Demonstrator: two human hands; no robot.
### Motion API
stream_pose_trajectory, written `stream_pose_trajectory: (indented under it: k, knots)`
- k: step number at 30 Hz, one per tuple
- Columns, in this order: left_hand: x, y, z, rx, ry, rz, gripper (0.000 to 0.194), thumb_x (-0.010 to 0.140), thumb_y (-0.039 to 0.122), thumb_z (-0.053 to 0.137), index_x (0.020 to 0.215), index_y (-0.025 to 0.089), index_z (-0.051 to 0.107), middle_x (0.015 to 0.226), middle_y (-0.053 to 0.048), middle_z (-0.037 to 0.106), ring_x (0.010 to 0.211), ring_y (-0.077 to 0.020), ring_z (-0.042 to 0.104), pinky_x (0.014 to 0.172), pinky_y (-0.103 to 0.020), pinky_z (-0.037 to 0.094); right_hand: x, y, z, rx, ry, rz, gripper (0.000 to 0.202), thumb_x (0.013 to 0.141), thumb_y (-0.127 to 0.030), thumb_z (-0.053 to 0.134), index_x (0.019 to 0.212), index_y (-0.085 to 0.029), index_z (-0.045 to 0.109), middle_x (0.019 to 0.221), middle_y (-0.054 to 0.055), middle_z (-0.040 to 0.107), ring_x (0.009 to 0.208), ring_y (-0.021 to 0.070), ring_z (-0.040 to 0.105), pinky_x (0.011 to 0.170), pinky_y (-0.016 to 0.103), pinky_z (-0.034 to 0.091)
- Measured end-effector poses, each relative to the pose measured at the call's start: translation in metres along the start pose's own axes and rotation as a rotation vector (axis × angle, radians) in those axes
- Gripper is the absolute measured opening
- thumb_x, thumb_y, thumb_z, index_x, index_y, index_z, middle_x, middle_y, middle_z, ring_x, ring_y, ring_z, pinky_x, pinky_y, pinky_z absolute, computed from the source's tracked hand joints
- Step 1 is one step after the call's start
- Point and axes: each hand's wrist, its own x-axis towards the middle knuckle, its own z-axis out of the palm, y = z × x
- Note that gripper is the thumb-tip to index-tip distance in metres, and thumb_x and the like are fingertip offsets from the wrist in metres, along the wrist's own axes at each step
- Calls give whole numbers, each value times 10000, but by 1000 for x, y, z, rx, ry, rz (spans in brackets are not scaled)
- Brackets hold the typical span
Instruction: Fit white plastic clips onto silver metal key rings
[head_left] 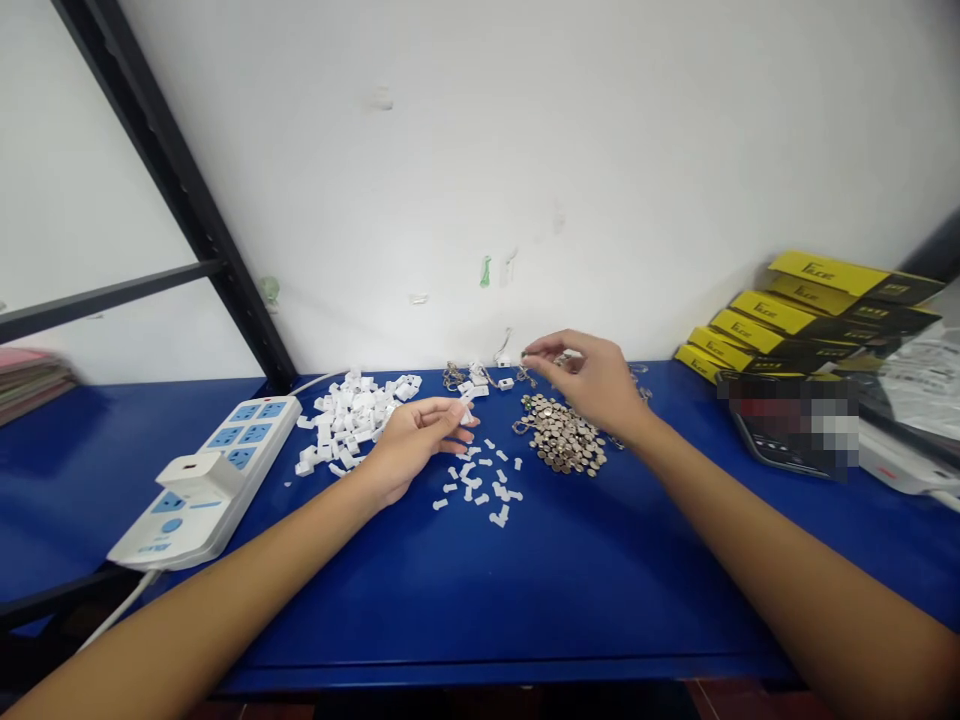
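Note:
My left hand [421, 440] is closed in a pinch around a small white plastic piece [466, 415]. It is beside a heap of similar white plastic pieces [352, 415]. My right hand [589, 375] is raised over the far side of a pile of small round metal discs [566, 440] that look like button cells. Its thumb and forefinger are pinched together, with a tiny dark thing at their tips that I cannot make out. Between and below the hands, several thin white tabs [480, 488] lie scattered on the blue table [480, 600].
White pieces with short metal chains [504, 383] lie along the wall. A white power strip [225, 460] with a plugged-in adapter [196, 478] stands at left. Stacked yellow-black boxes [787, 310] and a dark phone-like device [772, 425] are at right.

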Motion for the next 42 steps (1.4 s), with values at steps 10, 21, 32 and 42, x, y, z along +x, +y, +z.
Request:
stream_pose_trajectory:
  k: [10, 21, 32, 42]
  knots:
    - [4, 0, -4, -22, -25, -6, 383, 785, 423, 870, 1043, 154, 780, 990, -98, 755, 816, -173, 694, 757, -315, 568, -21, -40, 13, 362, -654, 187, 240, 948, -460, 666, 1013, -239, 734, 765, 2, 678, 570, 118, 611, 551, 276, 549]
    - [2, -4, -2, -14, -136, -13, 478, 766, 457, 890, 1110, 140, 797, 914, -97, 767, 766, -155, 685, 789, -323, 562, -30, -43, 26, 422, -593, 255, 279, 919, -438, 710, 1074, -208, 683, 802, 28, 680, 649, 146, 642, 515, 279, 562]
    - [5, -8, -5, -66, -40, -12, 465, 721, 420, 928, 1082, 151, 810, 903, -93, 793, 820, -180, 723, 899, -381, 580, -43, -36, 44, 348, -431, 350, 307, 842, -511, 779, 914, -226, 688, 620, -7, 630, 524, 141, 588, 406, 256, 479]
    - [7, -9, -9, -37, -47, 41, 458, 735, 432, 916, 1106, 181, 819, 865, -78, 782, 778, -159, 679, 811, -331, 559, -40, -39, 38, 430, -505, 343, 289, 887, -511, 736, 901, -223, 727, 636, -12, 622, 507, 109, 539, 448, 249, 452]
